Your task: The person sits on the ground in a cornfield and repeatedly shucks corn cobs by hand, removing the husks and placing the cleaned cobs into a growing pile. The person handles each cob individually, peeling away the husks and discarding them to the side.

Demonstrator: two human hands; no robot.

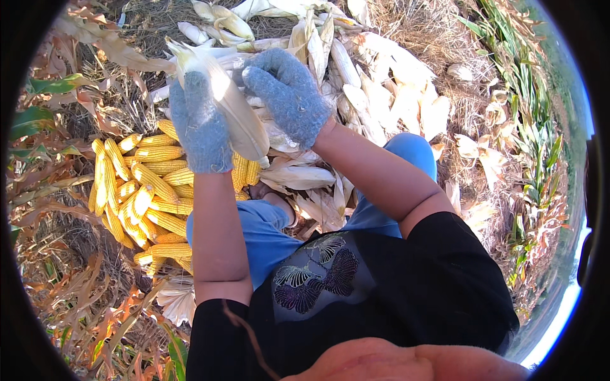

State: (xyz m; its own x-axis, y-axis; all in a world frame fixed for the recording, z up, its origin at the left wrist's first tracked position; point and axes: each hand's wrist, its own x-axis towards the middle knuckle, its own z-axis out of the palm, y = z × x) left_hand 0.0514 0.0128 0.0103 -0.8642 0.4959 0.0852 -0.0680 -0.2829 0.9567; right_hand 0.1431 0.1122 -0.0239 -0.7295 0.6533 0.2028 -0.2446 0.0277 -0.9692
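Observation:
Both my hands wear fuzzy grey-blue gloves. My left hand (201, 124) is closed around an ear of corn (240, 120) still wrapped in pale husk. The ear slants from the upper left down toward my knees, and its upper end is washed out by glare. On the other side of it, my right hand (287, 95) is closed, its fingers curled toward the ear's upper part. Whatever lies in those fingers is hidden. Below and left of my left hand is a pile of husked yellow corn cobs (155, 184).
Pale corn husks and unhusked ears (375, 95) are heaped beyond and right of my hands. Dry stalks and leaves (70, 241) stand along the left. A row of green and brown corn plants (537, 146) borders the right. My bent knees (413, 152) flank the husks.

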